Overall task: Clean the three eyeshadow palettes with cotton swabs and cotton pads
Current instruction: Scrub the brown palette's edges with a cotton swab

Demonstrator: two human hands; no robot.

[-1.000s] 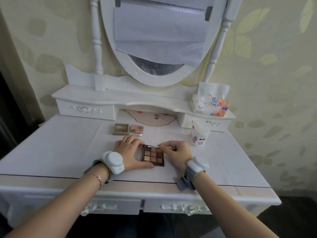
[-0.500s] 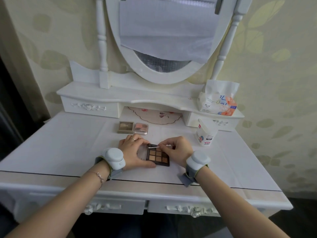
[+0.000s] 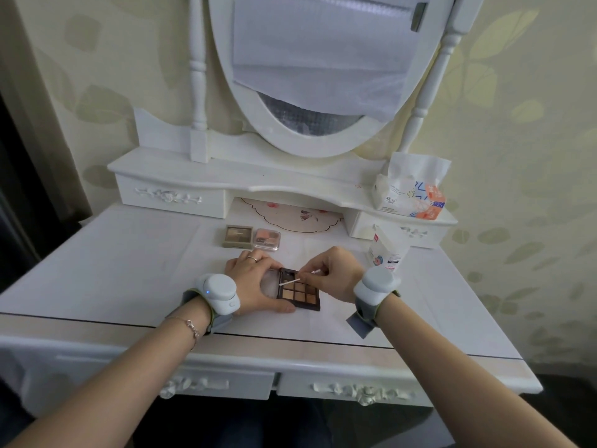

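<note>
The left hand (image 3: 255, 282) lies over the left side of the open nine-pan palette (image 3: 298, 290), its thumb curled along the palette's near edge and its fingers bent round the far left corner, so that it grips the palette against the desk (image 3: 113, 270). The right hand (image 3: 336, 274) is at the palette's right side and pinches a cotton swab (image 3: 295, 280) between thumb and fingertips. The swab slants down to the left, and its lower tip rests on the left part of the palette, about the middle row of pans; its other end sticks out up and to the right past the fingers. Each wrist wears a white rounded device on a grey strap, and the left wrist has a thin bracelet as well.

The palette lies flat near the middle of the desk. Beyond it, toward the mirror (image 3: 323, 76), two more palettes sit closed and side by side, touching or nearly so: a beige square palette (image 3: 237, 236) to the left and a pink clear-lidded palette (image 3: 267, 239) to the right. To the right of the nine-pan palette, just past the right hand, stands a small white box (image 3: 386, 248). Farther back on that side, on the raised shelf (image 3: 226, 176) under the mirror, sits an opened soft pack of tissues (image 3: 412, 192).
</note>
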